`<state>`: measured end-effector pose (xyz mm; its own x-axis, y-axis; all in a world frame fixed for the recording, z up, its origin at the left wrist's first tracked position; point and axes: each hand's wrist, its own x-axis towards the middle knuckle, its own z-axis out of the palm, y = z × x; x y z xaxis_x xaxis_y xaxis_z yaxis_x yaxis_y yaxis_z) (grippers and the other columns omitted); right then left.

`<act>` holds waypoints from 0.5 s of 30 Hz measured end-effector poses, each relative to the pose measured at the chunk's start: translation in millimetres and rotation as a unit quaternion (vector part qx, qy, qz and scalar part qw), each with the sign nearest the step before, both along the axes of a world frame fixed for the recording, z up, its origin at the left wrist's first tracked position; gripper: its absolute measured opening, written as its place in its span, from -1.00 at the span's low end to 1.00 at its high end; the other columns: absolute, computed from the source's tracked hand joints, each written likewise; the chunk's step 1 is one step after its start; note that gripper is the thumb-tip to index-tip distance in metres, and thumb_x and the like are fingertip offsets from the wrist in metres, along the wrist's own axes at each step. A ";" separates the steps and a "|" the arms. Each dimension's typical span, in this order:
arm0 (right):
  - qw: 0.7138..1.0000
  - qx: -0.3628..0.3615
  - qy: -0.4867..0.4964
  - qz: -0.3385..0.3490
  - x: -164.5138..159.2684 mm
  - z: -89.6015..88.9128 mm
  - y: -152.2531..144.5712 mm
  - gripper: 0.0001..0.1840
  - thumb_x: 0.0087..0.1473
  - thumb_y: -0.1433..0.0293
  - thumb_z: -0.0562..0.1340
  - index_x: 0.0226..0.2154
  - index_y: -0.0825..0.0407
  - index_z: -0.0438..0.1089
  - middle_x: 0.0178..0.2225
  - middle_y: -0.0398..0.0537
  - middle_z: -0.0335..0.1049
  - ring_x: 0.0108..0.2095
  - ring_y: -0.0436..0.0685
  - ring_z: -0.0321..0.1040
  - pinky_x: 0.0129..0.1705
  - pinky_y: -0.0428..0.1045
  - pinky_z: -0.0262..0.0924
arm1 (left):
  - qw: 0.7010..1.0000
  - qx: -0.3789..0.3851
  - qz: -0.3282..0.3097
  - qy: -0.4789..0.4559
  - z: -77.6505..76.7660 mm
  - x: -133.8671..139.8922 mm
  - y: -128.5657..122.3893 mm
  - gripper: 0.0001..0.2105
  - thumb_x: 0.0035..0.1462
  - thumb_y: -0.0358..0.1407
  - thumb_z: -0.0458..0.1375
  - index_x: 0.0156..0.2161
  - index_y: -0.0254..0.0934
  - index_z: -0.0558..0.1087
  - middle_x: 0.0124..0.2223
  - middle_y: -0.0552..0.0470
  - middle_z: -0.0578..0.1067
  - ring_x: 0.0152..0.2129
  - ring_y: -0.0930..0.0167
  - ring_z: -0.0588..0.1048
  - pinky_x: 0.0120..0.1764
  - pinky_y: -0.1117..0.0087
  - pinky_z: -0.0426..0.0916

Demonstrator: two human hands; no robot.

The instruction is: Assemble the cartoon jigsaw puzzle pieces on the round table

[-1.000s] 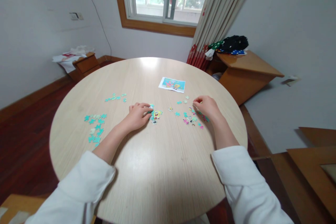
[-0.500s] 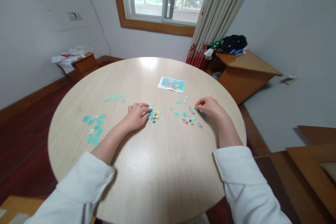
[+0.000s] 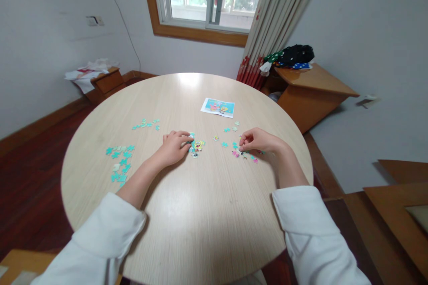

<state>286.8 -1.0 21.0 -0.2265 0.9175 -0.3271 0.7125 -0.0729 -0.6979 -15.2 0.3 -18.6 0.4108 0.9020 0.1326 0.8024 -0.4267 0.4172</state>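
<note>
My left hand [image 3: 174, 146] rests at the left side of a small joined jigsaw section [image 3: 199, 144] with a yellow cartoon figure on it. Its fingers are apart, and their tips touch the section's edge, covering part of it. Over a loose group of jigsaw pieces to the right hovers my right hand [image 3: 258, 140], thumb and fingertips pinched together low among them. What is between those fingertips, if anything, is too small to make out. Pink pieces [image 3: 235, 154] lie just below the fingertips, and a teal piece [image 3: 224, 144] lies left of them.
A printed cartoon picture [image 3: 219, 107] lies further back on the round wooden table [image 3: 187, 213]. Teal and pale green pieces [image 3: 124, 161] are spread at the left, with a smaller group [image 3: 149, 124] behind them. A wooden cabinet [image 3: 314, 81] bearing cloths stands beyond the table's right edge.
My right hand has moved left and slightly toward me, from the right side of the loose pieces to their middle, fingers still pinched. My left hand has stayed in place.
</note>
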 end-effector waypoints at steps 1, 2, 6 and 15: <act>1.000 -0.002 -0.005 0.003 -0.5 -0.2 0.4 -0.85 -0.33 0.39 0.35 -0.62 0.10 0.39 -0.71 -0.22 0.26 -0.67 -0.10 0.11 -0.62 -0.15 -0.05 | 1.000 0.001 0.000 0.000 0.4 0.1 -0.1 -0.71 0.13 -0.28 0.00 -0.11 -0.16 0.50 0.04 -0.09 0.43 -0.05 0.16 0.32 -0.05 0.04 0.13; 1.000 -0.005 -0.008 0.005 -0.5 -0.7 1.1 -0.84 -0.33 0.38 0.35 -0.62 0.10 0.39 -0.71 -0.23 0.25 -0.67 -0.10 0.10 -0.63 -0.15 -0.06 | 1.000 0.000 -0.001 0.002 1.0 0.3 -0.3 -0.71 0.13 -0.28 0.00 -0.10 -0.17 0.50 0.05 -0.09 0.43 -0.04 0.16 0.31 -0.05 0.04 0.13; 1.000 -0.002 -0.020 0.000 0.8 -2.8 3.3 -0.84 -0.28 0.36 0.32 -0.59 0.11 0.37 -0.72 -0.26 0.20 -0.70 -0.12 0.05 -0.66 -0.15 -0.11 | 1.000 -0.007 0.002 0.014 3.8 1.1 -1.3 -0.70 0.14 -0.29 -0.01 -0.08 -0.18 0.49 0.06 -0.09 0.42 -0.03 0.16 0.31 -0.05 0.06 0.14; 0.999 0.029 -0.045 -0.010 -7.0 -1.2 1.9 -0.88 -0.20 0.38 0.27 -0.54 0.12 0.40 -0.65 -0.18 0.28 -0.65 -0.10 0.11 -0.59 -0.13 -0.02 | 1.000 -0.004 0.001 0.023 3.2 1.4 -0.8 -0.67 0.16 -0.35 -0.06 -0.08 -0.16 0.49 0.06 -0.07 0.42 -0.03 0.18 0.31 -0.07 0.09 0.16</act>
